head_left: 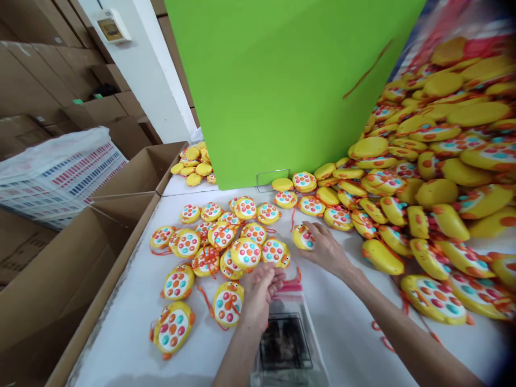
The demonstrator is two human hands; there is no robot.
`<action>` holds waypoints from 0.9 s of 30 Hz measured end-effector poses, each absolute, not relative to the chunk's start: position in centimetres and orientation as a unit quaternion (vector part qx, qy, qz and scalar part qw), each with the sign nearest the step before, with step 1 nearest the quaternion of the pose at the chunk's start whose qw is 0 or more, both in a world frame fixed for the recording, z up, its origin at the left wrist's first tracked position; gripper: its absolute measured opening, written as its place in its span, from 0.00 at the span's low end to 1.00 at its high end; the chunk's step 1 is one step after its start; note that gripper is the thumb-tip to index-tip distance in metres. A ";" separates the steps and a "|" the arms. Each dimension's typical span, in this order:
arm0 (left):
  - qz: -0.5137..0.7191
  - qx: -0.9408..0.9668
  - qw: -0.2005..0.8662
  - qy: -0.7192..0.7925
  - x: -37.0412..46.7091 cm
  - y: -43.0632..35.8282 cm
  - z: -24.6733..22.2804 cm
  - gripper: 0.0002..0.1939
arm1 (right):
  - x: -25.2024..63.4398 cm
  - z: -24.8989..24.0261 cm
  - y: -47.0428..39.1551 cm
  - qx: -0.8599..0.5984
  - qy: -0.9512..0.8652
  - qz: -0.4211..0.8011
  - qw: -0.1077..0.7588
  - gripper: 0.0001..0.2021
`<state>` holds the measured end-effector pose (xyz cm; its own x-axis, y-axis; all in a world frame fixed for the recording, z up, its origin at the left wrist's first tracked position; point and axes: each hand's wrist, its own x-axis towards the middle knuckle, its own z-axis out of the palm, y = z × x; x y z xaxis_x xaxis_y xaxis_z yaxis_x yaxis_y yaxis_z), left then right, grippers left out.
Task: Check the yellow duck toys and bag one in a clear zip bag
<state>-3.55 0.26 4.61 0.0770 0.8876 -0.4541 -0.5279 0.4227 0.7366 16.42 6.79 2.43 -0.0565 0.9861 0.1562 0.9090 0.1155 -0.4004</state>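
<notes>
Gripping a yellow toy (pixel 303 237), right hand (pixel 328 251); no writing legible.

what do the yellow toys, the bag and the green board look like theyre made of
Yellow toy under the right hand: likely moulded plastic, glossy shell with coloured bumps. Bag at the left hand: thin clear plastic film, contents showing through, pink strip on top. Green board: smooth matte sheet, material unclear.
</notes>
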 end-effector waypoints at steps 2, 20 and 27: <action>0.505 0.209 0.692 0.471 -2.8 0.2 4.7 0.25 | 14.5 3.8 4.6 -0.622 -0.737 0.104 0.243 0.35; 0.529 0.243 0.691 0.427 -5.1 -1.1 4.9 0.25 | 11.1 6.3 0.6 -0.484 -0.616 0.529 0.326 0.32; 0.552 0.250 0.658 0.446 -4.7 -2.0 4.9 0.34 | 10.4 4.2 0.7 -0.573 -0.585 0.442 0.366 0.35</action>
<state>-4.67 -1.97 4.95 -0.0088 0.9503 -0.3112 -0.5039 0.2646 0.8223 10.44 0.75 4.15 -0.0762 0.9939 -0.0792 0.3469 -0.0480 -0.9367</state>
